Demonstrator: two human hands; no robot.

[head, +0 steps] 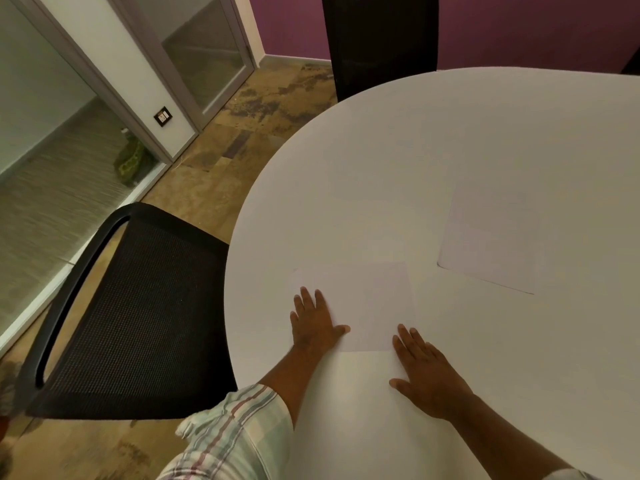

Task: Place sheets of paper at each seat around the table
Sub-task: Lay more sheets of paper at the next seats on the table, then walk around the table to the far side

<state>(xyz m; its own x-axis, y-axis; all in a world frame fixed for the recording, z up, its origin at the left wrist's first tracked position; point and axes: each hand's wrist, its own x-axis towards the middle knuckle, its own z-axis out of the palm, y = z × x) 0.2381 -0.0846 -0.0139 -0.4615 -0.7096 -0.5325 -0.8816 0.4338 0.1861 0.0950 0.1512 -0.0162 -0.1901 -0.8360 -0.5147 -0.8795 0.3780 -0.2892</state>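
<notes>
A white sheet of paper lies flat on the round white table, close to its left edge and in front of a black mesh chair. My left hand rests flat on the sheet's left part, fingers spread. My right hand lies flat at the sheet's lower right corner, fingers apart. Neither hand grips anything. A second white sheet lies further right on the table, apart from both hands.
The black mesh chair stands left of the table, near its edge. Another dark chair back stands at the table's far side. Glass partitions line the left, with tiled floor between them and the table.
</notes>
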